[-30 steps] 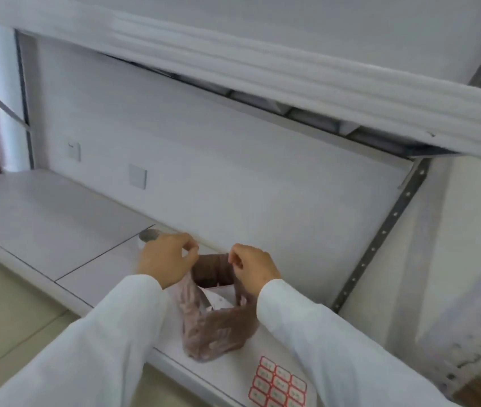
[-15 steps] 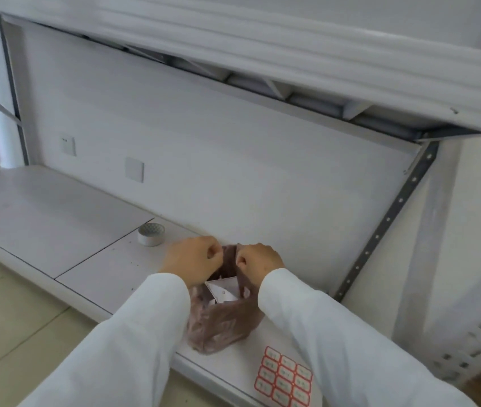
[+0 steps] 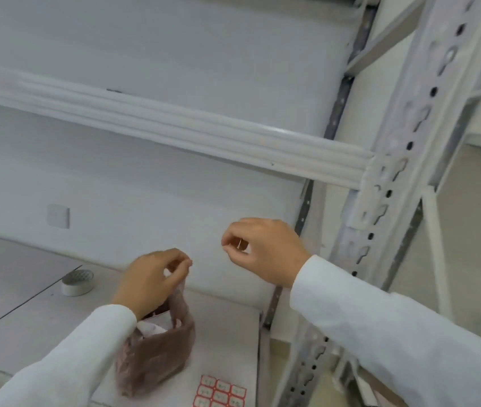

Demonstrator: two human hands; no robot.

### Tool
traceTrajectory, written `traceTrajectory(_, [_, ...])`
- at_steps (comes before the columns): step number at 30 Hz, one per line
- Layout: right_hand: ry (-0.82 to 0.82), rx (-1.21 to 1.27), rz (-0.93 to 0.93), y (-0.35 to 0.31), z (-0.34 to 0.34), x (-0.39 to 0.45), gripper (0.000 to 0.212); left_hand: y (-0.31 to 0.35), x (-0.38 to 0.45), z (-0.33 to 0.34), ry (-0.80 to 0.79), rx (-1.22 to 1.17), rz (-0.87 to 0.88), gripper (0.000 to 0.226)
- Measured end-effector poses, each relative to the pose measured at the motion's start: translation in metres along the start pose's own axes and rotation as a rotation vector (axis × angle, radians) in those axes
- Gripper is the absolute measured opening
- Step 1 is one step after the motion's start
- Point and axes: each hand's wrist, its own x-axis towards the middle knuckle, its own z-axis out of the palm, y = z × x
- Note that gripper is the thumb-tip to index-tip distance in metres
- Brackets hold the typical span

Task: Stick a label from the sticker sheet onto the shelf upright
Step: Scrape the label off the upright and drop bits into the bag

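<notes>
Bright, even, diffuse light; soft faint shadows only. Mild glare on shelf beam [image 3: 277, 133]. Motion blur throughout, wide-angle bending at edges.

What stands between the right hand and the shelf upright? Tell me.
Nothing visible. The right hand, fingers curled and raised above the shelf board, has open air between it and the perforated shelf upright to its right. The brown bag and sticker sheet lie lower, out of that path.

A white shelf [image 3: 227, 342] carried a brownish plastic bag [image 3: 157, 356] near its front edge, with a red-bordered sticker sheet [image 3: 220, 392] lying flat just right of it. A roll of tape [image 3: 77, 282] lay farther back to the left, beside a seam between panels.
</notes>
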Motion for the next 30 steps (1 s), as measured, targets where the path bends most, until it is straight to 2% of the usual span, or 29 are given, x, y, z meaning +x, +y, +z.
traceTrajectory(2, [0.225,-0.011,-0.084,0.010,-0.053,-0.018,0.011,0.040,0.003,0.001,0.023,-0.014,0.158,0.035])
traceTrajectory(3, [0.363,-0.017,-0.099,0.016,-0.078,-0.025,0.010,0.062,0.007,0.000,0.068,0.019,0.276,0.037])
traceTrajectory(5, [0.618,-0.002,-0.037,0.034,-0.123,-0.036,0.006,0.106,0.017,-0.005,0.238,0.073,0.514,0.033])
traceTrajectory(7, [0.758,0.006,0.089,0.055,-0.156,-0.043,0.006,0.151,0.030,-0.014,0.380,0.007,0.675,0.025])
traceTrajectory(9, [0.739,-0.095,0.187,0.076,-0.172,-0.045,0.010,0.187,0.047,-0.022,0.445,-0.066,0.730,0.021])
traceTrajectory(10, [0.696,-0.176,0.205,0.085,-0.175,-0.046,0.012,0.204,0.057,-0.025,0.439,-0.052,0.715,0.027])
traceTrajectory(13, [0.632,-0.349,0.153,0.097,-0.171,-0.045,0.014,0.240,0.081,-0.026,0.264,0.044,0.564,0.055])
traceTrajectory(15, [0.661,-0.386,0.126,0.098,-0.168,-0.043,0.015,0.253,0.091,-0.022,0.166,0.015,0.460,0.062])
traceTrajectory(18, [0.708,-0.411,0.098,0.098,-0.165,-0.039,0.021,0.256,0.096,-0.013,0.192,0.035,0.407,0.054])
traceTrajectory(21, [0.746,-0.478,0.075,0.096,-0.161,-0.038,0.013,0.253,0.097,-0.012,0.207,0.028,0.401,0.045])
traceTrajectory(25, [0.788,-0.560,0.031,0.096,-0.157,-0.039,0.004,0.253,0.096,-0.014,0.185,0.002,0.391,0.042])
traceTrajectory(30, [0.764,-0.606,0.050,0.092,-0.157,-0.036,0.006,0.252,0.097,-0.012,0.207,-0.010,0.382,0.040])
